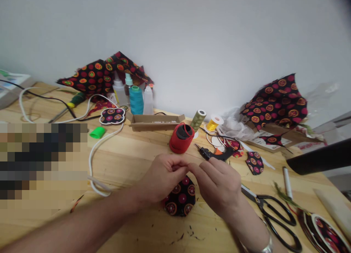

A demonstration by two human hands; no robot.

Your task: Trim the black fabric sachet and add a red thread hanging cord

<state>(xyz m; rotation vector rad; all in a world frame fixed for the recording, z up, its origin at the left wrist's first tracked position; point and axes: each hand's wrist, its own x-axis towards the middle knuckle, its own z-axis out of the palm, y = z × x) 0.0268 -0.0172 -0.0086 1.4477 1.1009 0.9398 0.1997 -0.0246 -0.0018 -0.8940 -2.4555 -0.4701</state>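
Observation:
My left hand (pixel 166 174) and my right hand (pixel 219 179) meet fingertip to fingertip above the table. Both are closed in a pinch; whatever lies between the fingertips is too small to make out. Below them rests a rounded piece covered in black patterned fabric (pixel 182 198), partly hidden by my left hand. Just beyond the hands stands a cone of red thread (pixel 179 140). A black glue gun (pixel 211 153) lies past my right knuckles. Large black-handled scissors (pixel 270 211) lie to the right of my right wrist.
Behind stand an open cardboard box (pixel 156 125), a teal thread cone (pixel 136 101), an olive thread spool (pixel 198 118) and a yellow spool (pixel 214 123). A white cable (pixel 91 161) curves along the left. Fabric-covered discs (pixel 326 231) are stacked at right. Patterned fabric (pixel 276 103) leans against the wall.

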